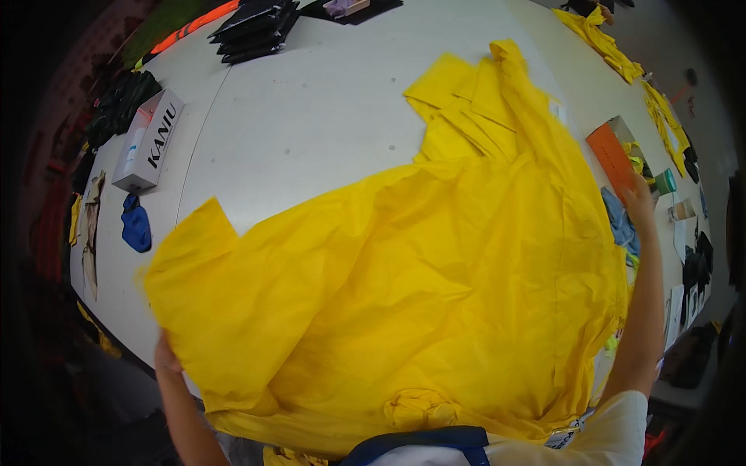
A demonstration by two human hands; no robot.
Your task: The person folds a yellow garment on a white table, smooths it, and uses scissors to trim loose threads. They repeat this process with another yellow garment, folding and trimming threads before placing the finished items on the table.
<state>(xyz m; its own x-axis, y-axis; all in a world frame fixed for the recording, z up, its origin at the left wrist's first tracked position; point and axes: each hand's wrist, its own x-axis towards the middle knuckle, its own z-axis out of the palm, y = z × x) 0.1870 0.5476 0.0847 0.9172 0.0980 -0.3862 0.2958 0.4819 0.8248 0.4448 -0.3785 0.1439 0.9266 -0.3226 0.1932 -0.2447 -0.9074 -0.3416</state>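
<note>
A large yellow garment [435, 272] of thin, creased fabric spreads over the table in front of me, with its near edge against my body. At its lower left edge, my left hand [165, 355] is closed on the cloth, its fingers partly hidden by it. My right hand [641, 203] is out at the right, next to an orange box [611, 159]. Its fingers overlap the box's near end, and I cannot tell whether they grip it. Several folded yellow fabric layers [466, 109] lie at the garment's far side.
A grey box [149, 147] and a blue cloth piece [136, 225] sit at the left. Black packages [255, 31] are stacked at the far edge. On the right are a green roll [665, 181], a clear cup [682, 210], grey-blue cloth [620, 224] and more yellow garments [602, 43].
</note>
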